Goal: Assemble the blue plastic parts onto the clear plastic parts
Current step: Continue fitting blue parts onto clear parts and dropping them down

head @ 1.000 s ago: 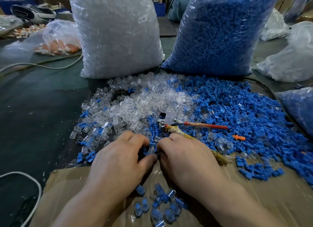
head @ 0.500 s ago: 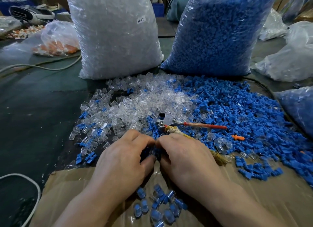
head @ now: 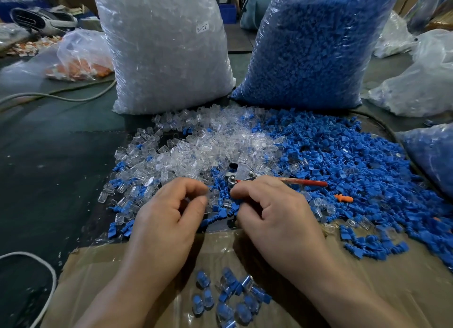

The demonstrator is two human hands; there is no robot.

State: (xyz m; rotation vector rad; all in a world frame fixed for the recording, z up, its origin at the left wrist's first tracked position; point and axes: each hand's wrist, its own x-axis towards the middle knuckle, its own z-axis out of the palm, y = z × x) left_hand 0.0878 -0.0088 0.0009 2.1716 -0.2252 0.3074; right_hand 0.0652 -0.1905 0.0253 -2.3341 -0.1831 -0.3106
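Head view is showing the left hand (head: pixel 169 215) curling its fingers, with thumb and forefinger closing in a narrow pinch on what is looking like a clear part (head: pixel 210 197). Its outline is blending into the transparent pieces behind it. The right hand (head: pixel 279 212) is facing it, just beside and not touching, with its fingers curling round a blue part (head: pixel 234 208). Most of that part is hiding under the fingertips.

Both hands are hovering over the near edge of the loose pieces, where the heap of clear parts (head: pixel 215 146) is mixing with the heap of blue parts (head: pixel 355 166). A red-handled tool (head: pixel 308 182) is lying just behind the right hand, which is covering its middle. An orange piece (head: pixel 343 198) is lying near the handle's end.

Between the forearms, joined blue-and-clear pieces (head: pixel 228 296) are lying in a small cluster on the cardboard (head: pixel 380 278), some blurring at the bottom edge. Behind the heaps, a bag of clear parts (head: pixel 166 48) and a bag of blue parts (head: pixel 311 46) are standing side by side, their tops running out of frame. Another blue-filled bag (head: pixel 431 156) is being cut off at the right, and a white cable (head: pixel 46 273) is looping in at the lower left.
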